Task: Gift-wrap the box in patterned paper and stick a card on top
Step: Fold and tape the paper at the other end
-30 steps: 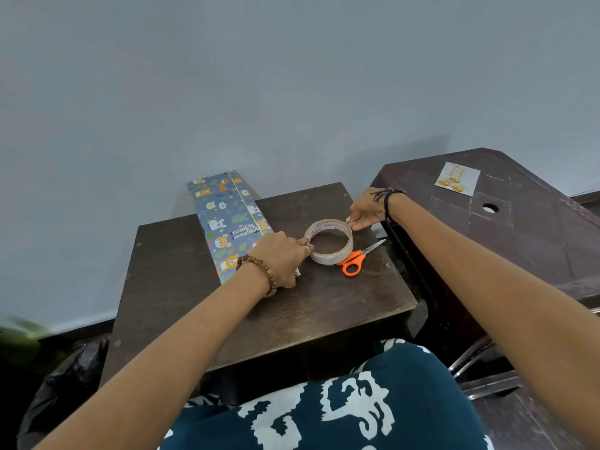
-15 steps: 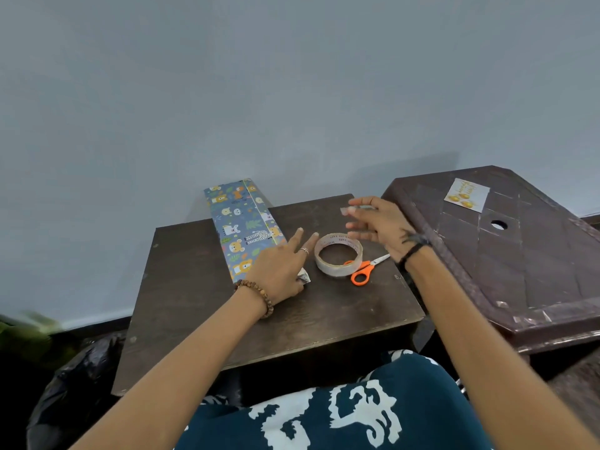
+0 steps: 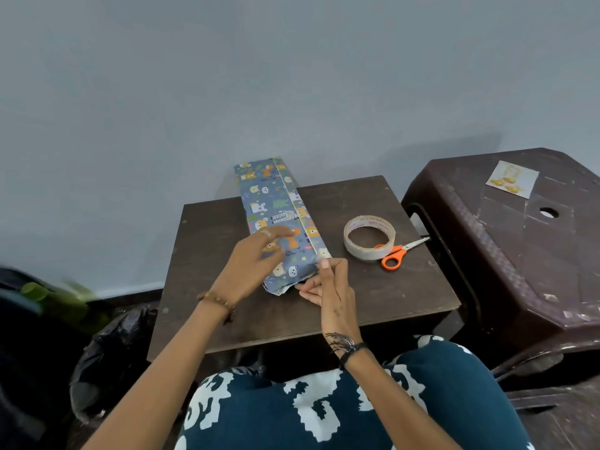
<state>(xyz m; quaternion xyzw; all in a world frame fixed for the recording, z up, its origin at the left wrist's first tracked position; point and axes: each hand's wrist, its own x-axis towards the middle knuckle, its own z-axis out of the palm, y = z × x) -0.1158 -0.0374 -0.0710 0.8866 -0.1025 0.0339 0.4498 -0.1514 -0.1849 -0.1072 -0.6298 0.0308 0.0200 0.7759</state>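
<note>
The long box (image 3: 276,209), wrapped in blue animal-pattern paper, lies on the small dark wooden table (image 3: 389,297), its far end past the table's back edge. The paper at its near end is loose and crumpled. My left hand (image 3: 253,267), blurred, lies with straight fingers on the near part of the box's top. My right hand (image 3: 328,287) is at the box's near right corner and pinches a small piece of clear tape (image 3: 324,263) against the paper edge. The card (image 3: 512,179), white with yellow shapes, lies on the brown plastic stool (image 3: 519,254) at the right.
A clear tape roll (image 3: 363,254) and orange-handled scissors (image 3: 394,254) lie on the table right of the box. A black plastic bag (image 3: 110,345) and something green (image 3: 65,300) sit on the floor at left. A grey wall stands close behind.
My right hand has come from above the tape roll to the box's near right corner with the tape piece. My left hand has moved onto the box's top.
</note>
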